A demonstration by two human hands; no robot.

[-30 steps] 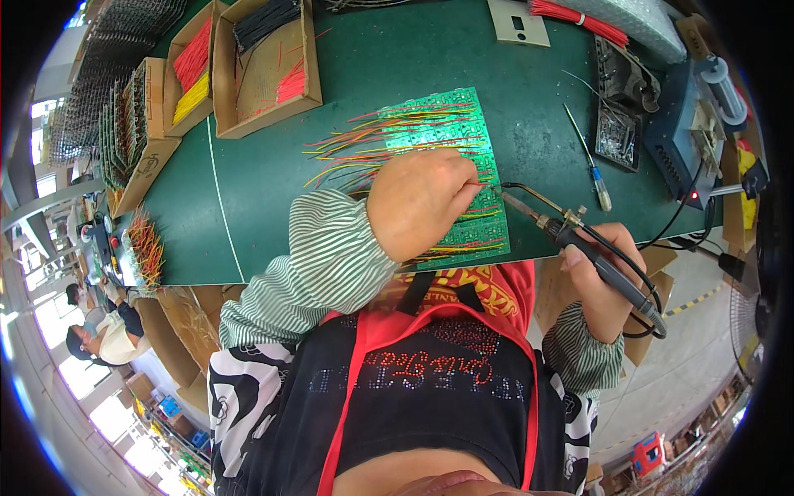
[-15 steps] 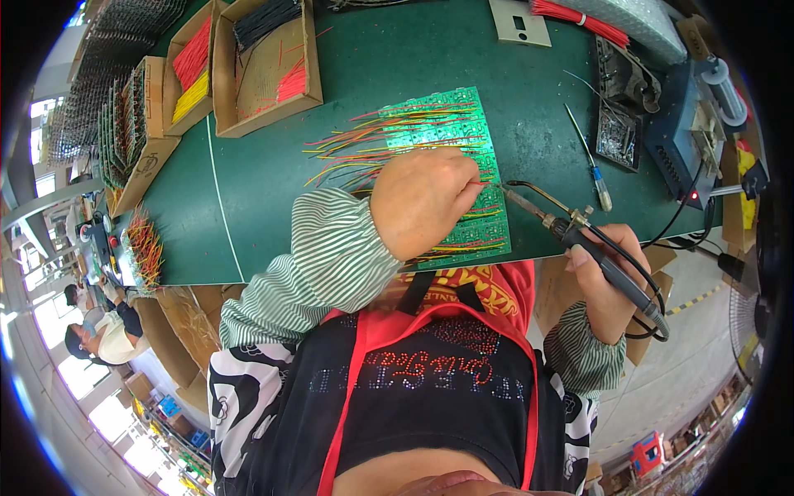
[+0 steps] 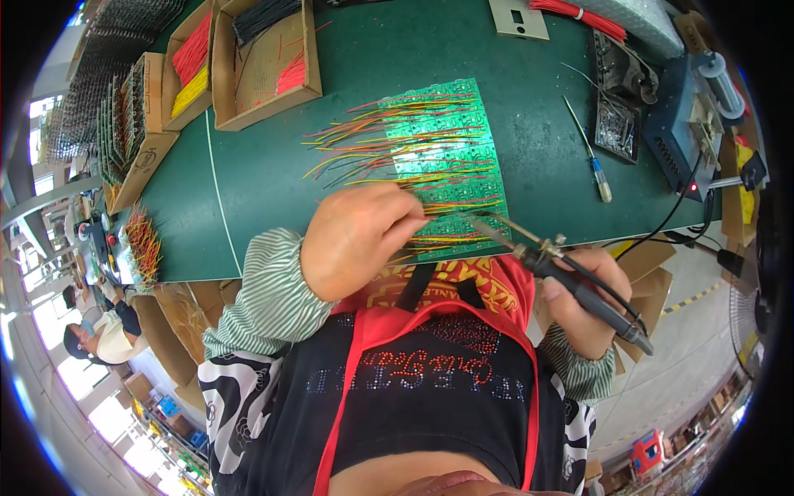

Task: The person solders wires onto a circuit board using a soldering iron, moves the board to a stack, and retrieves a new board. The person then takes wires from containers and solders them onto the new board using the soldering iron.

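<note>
A green circuit board panel (image 3: 447, 153) lies on the green work table, with rows of thin red, yellow and dark wires (image 3: 356, 149) running off its left side. My left hand (image 3: 360, 240) is over the near left edge of the board, thumb and forefinger pinched on what looks like a red wire; most of it is hidden by the fingers. My right hand (image 3: 589, 298) is closed round the dark handle of a soldering iron (image 3: 579, 289), which has a thin curved tube alongside. The iron's tip points left, over the near part of the board.
Cardboard boxes of cut wires (image 3: 269, 74) stand at the back left, beside a box of boards (image 3: 136, 140). A screwdriver (image 3: 599, 169), a small dark tray (image 3: 618, 132) and a blue soldering unit (image 3: 674, 124) are at the right. A wire bundle (image 3: 145, 252) lies far left.
My left hand has moved left and toward me, uncovering the middle of the board. The soldering iron in my right hand has shifted left and nearer, its tip now over the board's near rows.
</note>
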